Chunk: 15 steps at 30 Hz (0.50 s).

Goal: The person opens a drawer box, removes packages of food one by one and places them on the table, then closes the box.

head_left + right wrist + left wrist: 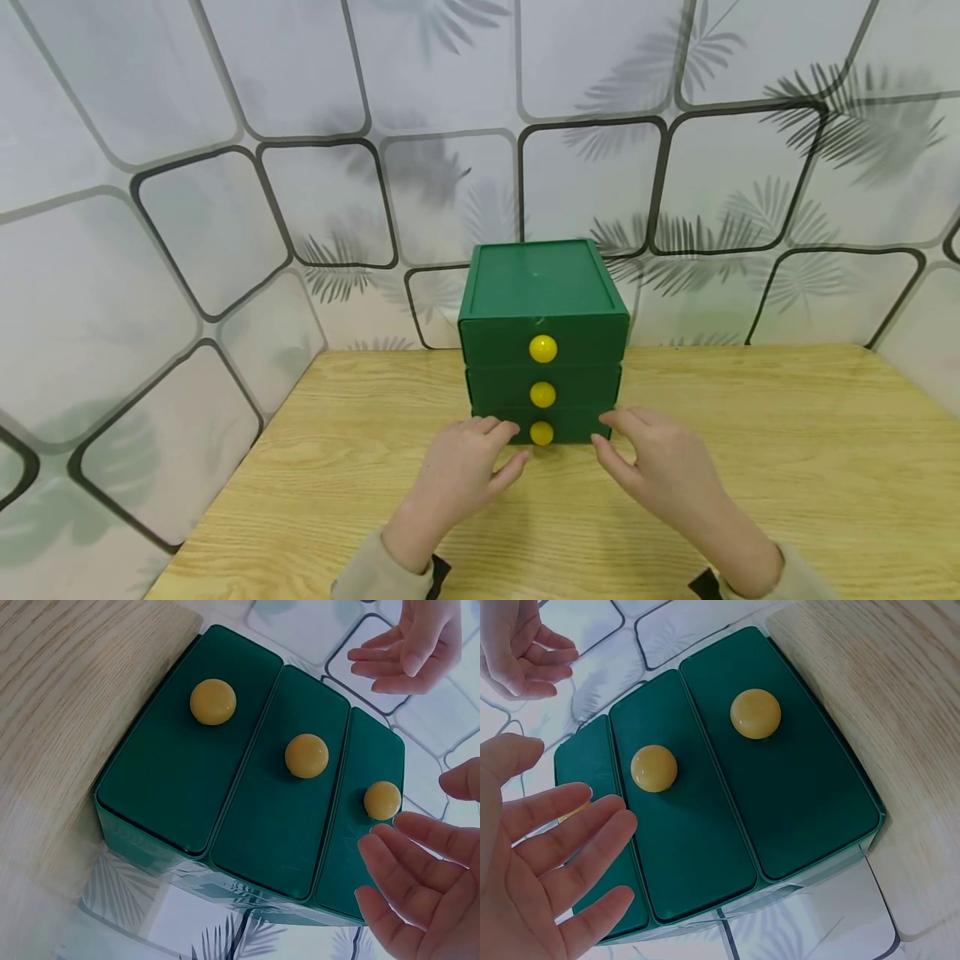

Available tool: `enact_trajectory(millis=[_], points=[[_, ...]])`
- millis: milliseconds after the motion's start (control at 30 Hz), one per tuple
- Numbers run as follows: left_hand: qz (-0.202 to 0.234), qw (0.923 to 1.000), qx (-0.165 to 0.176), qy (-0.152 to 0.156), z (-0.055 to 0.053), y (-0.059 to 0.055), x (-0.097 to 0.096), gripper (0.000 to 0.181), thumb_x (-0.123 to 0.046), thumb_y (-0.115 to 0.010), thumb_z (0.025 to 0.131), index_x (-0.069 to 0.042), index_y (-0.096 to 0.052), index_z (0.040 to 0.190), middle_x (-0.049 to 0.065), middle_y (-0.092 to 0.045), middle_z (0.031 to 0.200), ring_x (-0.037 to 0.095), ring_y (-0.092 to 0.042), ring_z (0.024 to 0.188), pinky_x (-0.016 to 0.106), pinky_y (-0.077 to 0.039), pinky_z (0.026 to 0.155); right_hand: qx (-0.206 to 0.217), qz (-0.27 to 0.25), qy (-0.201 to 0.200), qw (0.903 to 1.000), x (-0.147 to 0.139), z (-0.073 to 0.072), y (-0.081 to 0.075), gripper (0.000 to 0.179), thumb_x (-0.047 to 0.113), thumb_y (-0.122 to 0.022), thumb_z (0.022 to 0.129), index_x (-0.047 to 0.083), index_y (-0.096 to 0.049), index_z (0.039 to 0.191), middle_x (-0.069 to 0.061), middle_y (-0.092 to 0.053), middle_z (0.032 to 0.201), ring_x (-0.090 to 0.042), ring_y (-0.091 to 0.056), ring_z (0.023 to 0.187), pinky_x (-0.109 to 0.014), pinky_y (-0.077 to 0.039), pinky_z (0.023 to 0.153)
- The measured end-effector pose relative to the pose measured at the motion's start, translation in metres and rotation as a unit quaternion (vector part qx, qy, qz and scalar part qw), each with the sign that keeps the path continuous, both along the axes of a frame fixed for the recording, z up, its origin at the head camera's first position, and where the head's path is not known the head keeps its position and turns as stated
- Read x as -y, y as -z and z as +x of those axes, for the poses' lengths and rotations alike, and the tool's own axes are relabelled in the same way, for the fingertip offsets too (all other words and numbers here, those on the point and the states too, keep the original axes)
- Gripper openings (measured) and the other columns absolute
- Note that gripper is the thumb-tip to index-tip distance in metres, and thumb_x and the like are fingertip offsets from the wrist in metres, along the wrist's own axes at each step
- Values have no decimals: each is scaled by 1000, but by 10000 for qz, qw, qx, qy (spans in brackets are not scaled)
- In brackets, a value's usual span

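A small green cabinet (536,279) with three stacked drawers stands against the wall, each drawer front flush. Round yellow knobs mark the top drawer (495,342), the middle drawer (495,386) and the bottom drawer (573,423). My left hand (463,462) hovers before the cabinet's lower left, fingers loosely spread and holding nothing. Mirroring it at the lower right is my right hand (663,462), also free of any object, thumb and fingers apart. In the left wrist view, left fingers (577,832) partly cover one knob. Whether either hand touches the cabinet I cannot tell.
Beneath everything lies a light wood-grain table (787,467). Behind it, and along its left and right sides, rises a pale wall covering (450,83) with dark rounded outlines and leaf prints.
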<state>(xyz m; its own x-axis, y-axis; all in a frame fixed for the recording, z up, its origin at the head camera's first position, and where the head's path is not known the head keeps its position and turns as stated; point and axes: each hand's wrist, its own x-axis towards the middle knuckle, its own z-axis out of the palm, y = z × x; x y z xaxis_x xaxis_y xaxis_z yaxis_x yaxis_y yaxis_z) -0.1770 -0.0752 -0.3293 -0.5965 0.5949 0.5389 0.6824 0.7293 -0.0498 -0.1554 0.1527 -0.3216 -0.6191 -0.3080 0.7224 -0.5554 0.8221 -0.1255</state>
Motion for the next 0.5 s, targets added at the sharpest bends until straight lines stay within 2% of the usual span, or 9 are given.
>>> enact_trajectory(millis=[300, 500], points=[[256, 9996, -101, 85, -1, 0, 1, 21, -32, -60, 83, -13, -66, 91, -2, -64, 84, 12, -59, 72, 25, -50, 64, -55, 0, -46, 10000, 2, 0, 1, 13, 16, -70, 70, 9, -67, 80, -1, -65, 76, -14, -60, 62, -25, -47, 47], [495, 9982, -311, 166, -1, -2, 0, 19, -29, -62, 82, -12, -66, 88, -2, -63, 83, 11, -58, 71, 24, -49, 63, -32, 4, -28, 10000, 2, 0, 1, 12, 16, -71, 70, 9, -66, 79, 0, -64, 74, -13, -60, 61, -25, -48, 48]])
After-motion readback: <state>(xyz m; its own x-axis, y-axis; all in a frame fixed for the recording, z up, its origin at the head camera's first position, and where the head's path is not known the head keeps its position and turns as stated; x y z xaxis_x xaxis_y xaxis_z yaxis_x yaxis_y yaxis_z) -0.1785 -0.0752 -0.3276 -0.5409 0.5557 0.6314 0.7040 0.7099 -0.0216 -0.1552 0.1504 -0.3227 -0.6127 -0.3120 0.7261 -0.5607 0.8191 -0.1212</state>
